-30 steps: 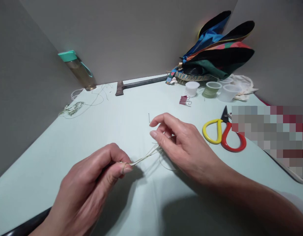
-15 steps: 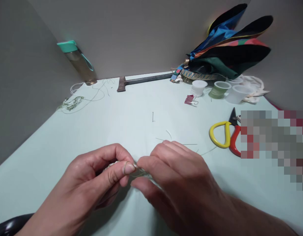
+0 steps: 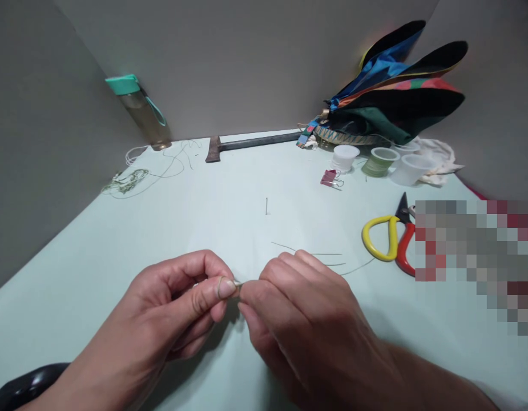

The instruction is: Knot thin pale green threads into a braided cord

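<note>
The left grip point(image 3: 173, 302) is closed, thumb pad pressed against the bent forefinger, clamping a pale twisted thread point(image 3: 237, 282), and a thin strand seems to circle the thumb. Only a short stub of that thread shows, poking out just right of the thumb tip. The right grip point(image 3: 306, 325) has closed in from the right since the hands stood well apart a second ago, and its fingertips now touch the stub. Its thumb is hidden behind the fingers, so I cannot tell whether it is clamped or only resting there. The span of thread once stretched between the hands is gone, so the handling now sits in one tight spot. Beyond the grips, thin loose strands point(image 3: 306, 248) lie on the pale green tabletop point(image 3: 96, 285). Further right stand yellow-and-red handled snips point(image 3: 386, 240); further back and left lies a tangled green thread bundle point(image 3: 127, 181), beside a clear water bottle point(image 3: 141, 114).
</note>
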The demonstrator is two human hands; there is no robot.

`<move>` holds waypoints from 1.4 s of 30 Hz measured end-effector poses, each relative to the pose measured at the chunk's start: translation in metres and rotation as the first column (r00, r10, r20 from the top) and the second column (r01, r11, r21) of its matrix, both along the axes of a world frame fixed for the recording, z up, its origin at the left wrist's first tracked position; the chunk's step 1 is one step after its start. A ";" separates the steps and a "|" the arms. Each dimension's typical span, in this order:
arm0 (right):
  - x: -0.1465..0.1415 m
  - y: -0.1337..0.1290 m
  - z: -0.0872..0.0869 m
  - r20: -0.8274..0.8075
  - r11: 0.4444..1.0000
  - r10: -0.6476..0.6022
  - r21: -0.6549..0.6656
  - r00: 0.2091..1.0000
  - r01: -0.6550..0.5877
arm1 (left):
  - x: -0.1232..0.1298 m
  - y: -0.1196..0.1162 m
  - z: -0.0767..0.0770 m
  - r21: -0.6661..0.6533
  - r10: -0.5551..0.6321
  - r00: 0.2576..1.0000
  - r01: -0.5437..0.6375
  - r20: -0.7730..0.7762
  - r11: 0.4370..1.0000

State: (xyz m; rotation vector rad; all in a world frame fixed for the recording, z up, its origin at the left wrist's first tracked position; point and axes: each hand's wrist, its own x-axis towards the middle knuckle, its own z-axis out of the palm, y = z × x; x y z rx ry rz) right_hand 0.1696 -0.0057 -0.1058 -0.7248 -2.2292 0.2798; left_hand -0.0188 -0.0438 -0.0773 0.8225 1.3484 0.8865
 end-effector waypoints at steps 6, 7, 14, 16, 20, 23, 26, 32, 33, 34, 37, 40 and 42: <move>0.004 0.017 0.016 -0.059 0.978 0.026 -0.205 0.998 -0.037 | 0.004 0.008 0.000 0.027 0.056 0.997 -0.055 -0.047 0.998; 0.006 0.019 0.018 -0.085 0.965 0.030 -0.256 0.996 -0.051 | 0.004 0.008 0.000 0.026 0.051 0.997 -0.049 -0.058 0.998; 0.016 0.022 0.024 -0.204 0.830 0.035 -0.539 0.978 -0.142 | 0.008 -0.002 0.012 0.052 0.015 0.962 -0.001 -0.274 0.999; 0.017 0.022 0.025 -0.212 0.690 0.112 -0.686 0.971 -0.229 | 0.008 -0.003 0.013 0.100 0.011 0.937 0.025 -0.349 0.995; 0.018 0.024 0.029 -0.215 0.510 0.218 -0.807 0.952 -0.299 | 0.003 -0.002 0.012 0.240 -0.018 0.906 0.131 -0.422 0.962; 0.019 0.025 0.031 -0.215 0.468 0.225 -0.832 0.950 -0.299 | 0.003 -0.003 0.013 0.254 -0.028 0.896 0.156 -0.443 0.954; 0.020 0.027 0.031 -0.243 0.415 0.211 -0.855 0.947 -0.312 | 0.009 -0.004 0.017 0.208 0.018 0.889 0.087 -0.457 0.974; 0.021 0.029 0.030 -0.305 0.375 0.206 -0.853 0.930 -0.363 | 0.013 -0.005 0.020 0.201 0.043 0.871 0.065 -0.489 0.978; 0.022 0.029 0.030 -0.317 0.383 0.203 -0.845 0.927 -0.372 | 0.011 -0.004 0.018 0.207 0.037 0.869 0.076 -0.494 0.975; 0.022 0.029 0.029 -0.328 0.388 0.199 -0.839 0.923 -0.382 | 0.009 -0.004 0.017 0.216 0.031 0.865 0.090 -0.501 0.972; 0.023 0.030 0.030 -0.347 0.388 0.194 -0.832 0.918 -0.396 | 0.003 -0.001 0.012 0.279 -0.015 0.849 0.190 -0.528 0.941; 0.023 0.030 0.031 -0.336 0.380 0.183 -0.842 0.924 -0.382 | 0.002 0.001 0.011 0.322 -0.038 0.825 0.262 -0.564 0.909; 0.022 0.029 0.031 -0.327 0.350 0.159 -0.863 0.931 -0.363 | 0.002 0.000 0.012 0.317 -0.018 0.813 0.247 -0.582 0.916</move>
